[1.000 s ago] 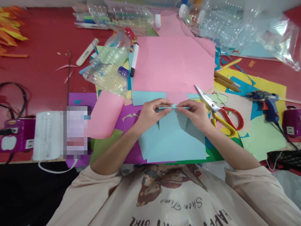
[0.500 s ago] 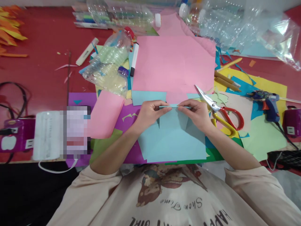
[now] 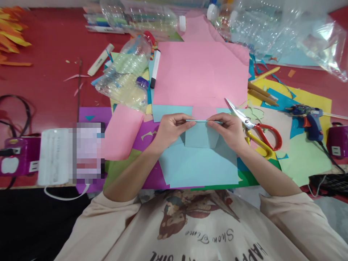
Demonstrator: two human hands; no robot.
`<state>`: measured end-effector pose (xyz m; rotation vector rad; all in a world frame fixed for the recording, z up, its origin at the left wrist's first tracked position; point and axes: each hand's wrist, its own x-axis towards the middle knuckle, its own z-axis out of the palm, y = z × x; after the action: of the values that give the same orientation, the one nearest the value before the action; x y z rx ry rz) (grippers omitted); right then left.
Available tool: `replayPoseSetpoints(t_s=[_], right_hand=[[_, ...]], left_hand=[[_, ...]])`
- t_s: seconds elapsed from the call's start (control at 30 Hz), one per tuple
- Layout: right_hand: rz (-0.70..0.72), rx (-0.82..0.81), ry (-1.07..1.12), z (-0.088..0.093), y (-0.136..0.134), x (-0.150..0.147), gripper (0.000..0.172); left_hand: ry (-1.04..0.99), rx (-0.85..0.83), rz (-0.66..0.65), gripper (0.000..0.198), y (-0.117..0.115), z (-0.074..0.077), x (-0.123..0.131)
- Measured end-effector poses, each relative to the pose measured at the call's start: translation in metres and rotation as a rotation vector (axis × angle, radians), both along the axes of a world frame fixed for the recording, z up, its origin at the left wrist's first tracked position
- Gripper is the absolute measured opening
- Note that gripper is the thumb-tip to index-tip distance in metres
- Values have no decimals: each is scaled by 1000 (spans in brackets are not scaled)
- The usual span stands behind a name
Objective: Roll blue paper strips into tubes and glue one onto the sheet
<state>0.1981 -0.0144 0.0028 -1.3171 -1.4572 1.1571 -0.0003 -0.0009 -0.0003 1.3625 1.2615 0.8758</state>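
Note:
My left hand (image 3: 171,128) and my right hand (image 3: 230,129) both pinch the rolled top edge of a small light blue paper piece (image 3: 200,137), one hand at each end. The piece hangs down between my hands over a larger light blue sheet (image 3: 201,166) lying flat near the table's front edge. Both hands have their fingers closed on the rolled edge. A large pink sheet (image 3: 201,72) lies just beyond my hands.
Red-handled scissors (image 3: 255,127) lie open right of my right hand. A glue gun (image 3: 310,117) rests farther right. Crushed plastic bottles (image 3: 127,76), markers (image 3: 155,69) and a folded pink paper (image 3: 122,132) are to the left. Purple boxes sit at both table ends.
Both hands have moved slightly away from me, and more of the small blue piece now shows below its rolled edge.

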Motion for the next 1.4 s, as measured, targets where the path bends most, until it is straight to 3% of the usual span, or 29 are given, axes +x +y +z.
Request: replayPoseSetpoints(t_s=[0.27,0.53,0.8,1.4], right_hand=[[13,-16,38,0,-1,0,7],[49,-32,8,0,-3,-6,9],[24,-48,51,2,-1,-2,11],[7,-137,40,3,2,2,17]], left_hand=[[8,19,28,34,0,-1,-3],[3,39,-149,31,-2,4,0],[53,63,-46,27,-3,4,0],[29,55,-83,25,-3,7,1]])
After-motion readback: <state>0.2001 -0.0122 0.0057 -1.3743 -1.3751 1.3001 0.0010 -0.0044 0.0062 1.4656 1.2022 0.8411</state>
